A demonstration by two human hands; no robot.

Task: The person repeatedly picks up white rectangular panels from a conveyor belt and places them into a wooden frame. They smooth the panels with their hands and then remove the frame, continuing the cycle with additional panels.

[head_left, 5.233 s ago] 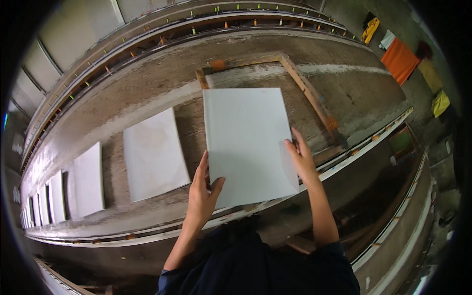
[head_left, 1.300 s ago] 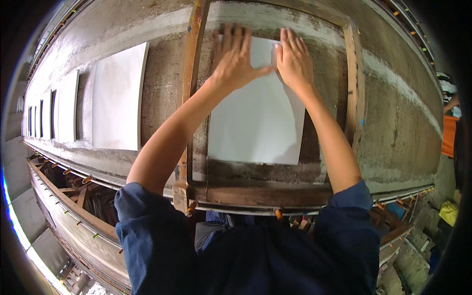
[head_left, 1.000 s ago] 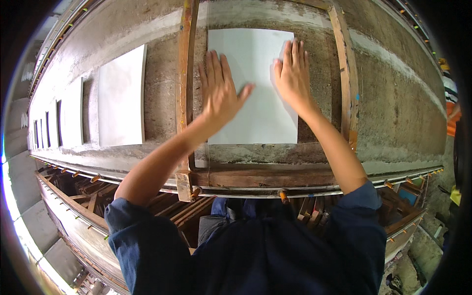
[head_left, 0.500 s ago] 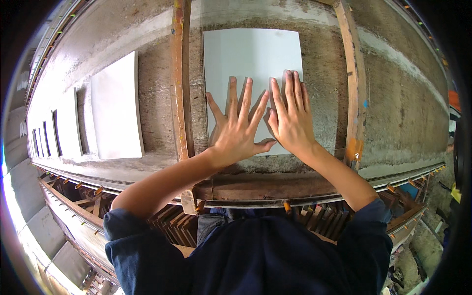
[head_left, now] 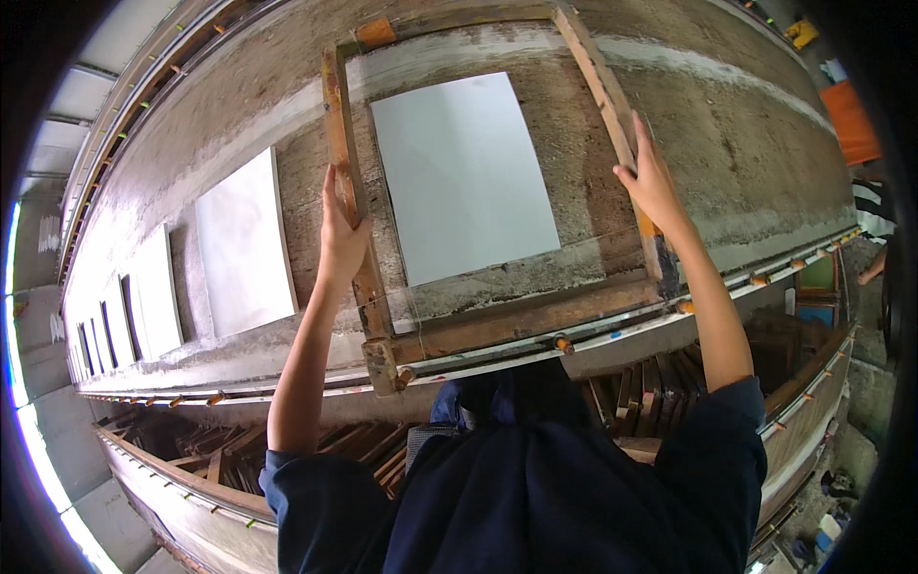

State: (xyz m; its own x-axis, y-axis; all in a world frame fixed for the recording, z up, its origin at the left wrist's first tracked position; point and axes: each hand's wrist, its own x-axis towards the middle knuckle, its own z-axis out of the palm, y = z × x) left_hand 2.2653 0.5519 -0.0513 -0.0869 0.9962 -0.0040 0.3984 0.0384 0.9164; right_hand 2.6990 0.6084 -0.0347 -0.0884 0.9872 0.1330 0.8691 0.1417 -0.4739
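Observation:
A paint-stained wooden frame (head_left: 521,318) surrounds a white sheet (head_left: 469,182) that lies flat on the long table (head_left: 746,172). My left hand (head_left: 341,234) is closed on the frame's left rail, its thumb on the inner side. On the right rail my right hand (head_left: 657,191) grips with the thumb inside and the fingers along the outside. The sheet sits apart from both hands. A worn wooden block stands at the frame's near left corner. Whether mesh spans the frame I cannot make out.
More white sheets (head_left: 247,244) lie in a row along the table to the left. Small orange-brown pegs (head_left: 564,345) line its near edge rail. Under the table many wooden frames (head_left: 650,392) are stacked. An orange thing (head_left: 849,122) and part of another person (head_left: 872,266) are at the far right.
Both my hands have left the white sheet, where they lay spread flat, and moved apart to the frame's side rails. The view has tilted, and the frame's far rail now shows.

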